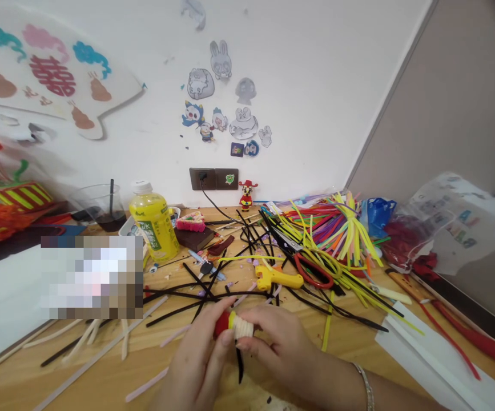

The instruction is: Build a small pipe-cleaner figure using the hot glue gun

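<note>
Low in the middle of the view, both my hands meet around a small pipe-cleaner figure [244,328] with a cream wound part, a yellow band and a red part. My left hand [200,348] is closed round the red end. Thumb and fingers of my right hand [279,337] pinch the cream end. Below the figure a short black piece [240,365] hangs or lies; I cannot tell whether it is joined on. Just beyond my fingers rests a yellow glue gun [277,278]. Scissors with red handles [313,271] lie behind it.
Loose black pipe cleaners [178,299] are strewn over the wooden table. A colourful pipe-cleaner bundle [341,228] lies at the back right. A yellow drink bottle [155,222] and a plastic cup [104,208] stand left. A small red-hatted figure [246,196] stands by the wall.
</note>
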The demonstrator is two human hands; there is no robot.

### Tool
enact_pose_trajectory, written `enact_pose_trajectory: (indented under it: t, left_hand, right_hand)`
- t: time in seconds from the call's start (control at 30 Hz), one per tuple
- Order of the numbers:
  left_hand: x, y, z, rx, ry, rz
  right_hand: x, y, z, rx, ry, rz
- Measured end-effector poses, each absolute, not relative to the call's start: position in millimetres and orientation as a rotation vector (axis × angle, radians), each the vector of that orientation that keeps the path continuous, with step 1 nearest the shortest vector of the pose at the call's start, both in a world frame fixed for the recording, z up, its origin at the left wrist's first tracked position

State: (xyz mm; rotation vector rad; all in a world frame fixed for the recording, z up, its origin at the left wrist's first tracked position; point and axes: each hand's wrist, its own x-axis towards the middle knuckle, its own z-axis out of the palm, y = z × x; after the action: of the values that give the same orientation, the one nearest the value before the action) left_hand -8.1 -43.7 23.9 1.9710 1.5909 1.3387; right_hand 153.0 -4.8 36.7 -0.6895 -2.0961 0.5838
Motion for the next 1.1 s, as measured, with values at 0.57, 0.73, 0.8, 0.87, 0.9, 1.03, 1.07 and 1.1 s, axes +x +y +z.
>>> enact_pose_trajectory:
  t: [0.57, 0.73, 0.8, 0.87, 0.9, 1.03, 1.07, 1.1]
  left_hand:
    - [-18.9, -39.7, 27.5, 2.213, 1.457, 1.401]
    - [-22.4, -36.1, 33.2, 2.411, 1.38, 1.365]
    - [-24.4, -35.1, 36.1, 2.47, 1.335, 1.316]
    - [-26.5, -34.1, 36.3, 2.507, 1.289, 1.271]
    - [-27.6, -33.7, 35.2, 2.522, 1.274, 1.255]
    - [-31.2, -32.1, 27.3, 2.59, 1.264, 1.242]
    - [-31.7, -31.8, 25.6, 2.603, 1.265, 1.237]
    - [-31.9, -31.6, 24.2, 2.611, 1.268, 1.234]
  right_hand:
    - [159.5, -1.4, 40.7, -0.567, -2.17, 0.545]
    - [161.3, 0.1, 41.3, -0.511, -2.129, 0.471]
    - [161.4, 0.5, 41.7, -0.488, -2.137, 0.465]
    - [161.3, 0.5, 41.9, -0.487, -2.146, 0.488]
    - [161.1, 0.4, 41.9, -0.488, -2.141, 0.506]
    - [160.3, -0.9, 40.9, -0.504, -2.08, 0.573]
    - [160.1, -1.1, 40.7, -0.516, -2.07, 0.58]
    - [160.0, -1.4, 40.6, -0.527, -2.064, 0.583]
